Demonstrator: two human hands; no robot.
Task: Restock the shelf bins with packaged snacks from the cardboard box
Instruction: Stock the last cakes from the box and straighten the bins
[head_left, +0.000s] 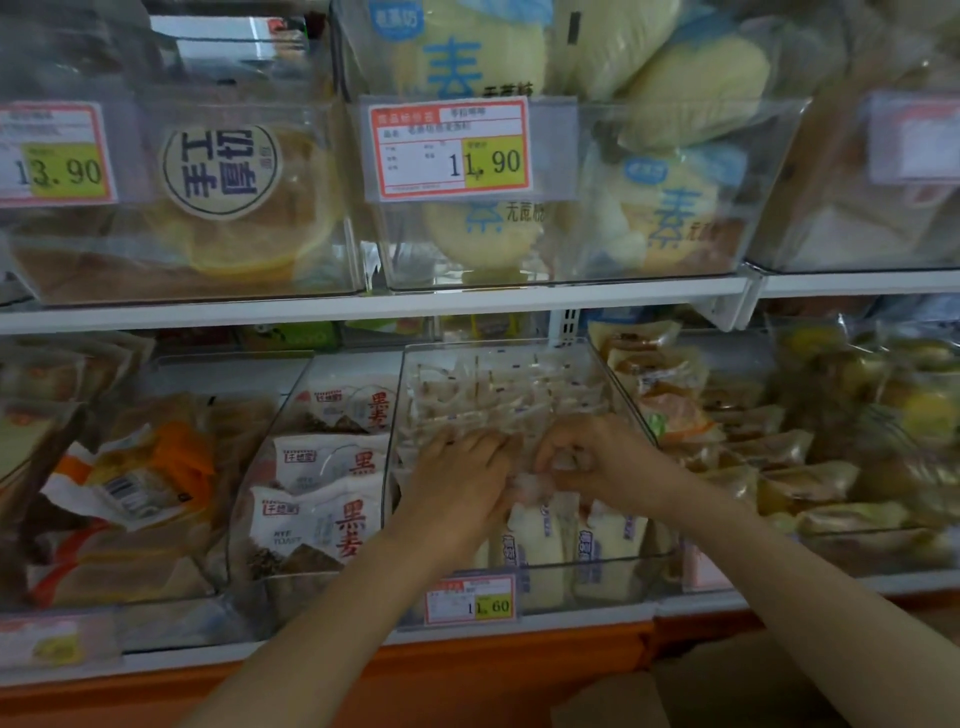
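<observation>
Right hand (587, 452) fingers curled, pinching small white clear-wrapped snack packet (525, 487) over clear plastic shelf bin (550, 584); my left hand (462, 470) flat, fingers straight, resting on packets inside.

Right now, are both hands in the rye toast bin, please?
No, the left hand and right hand are in the neighbouring clear bin with the 1.60 price tag.
</observation>
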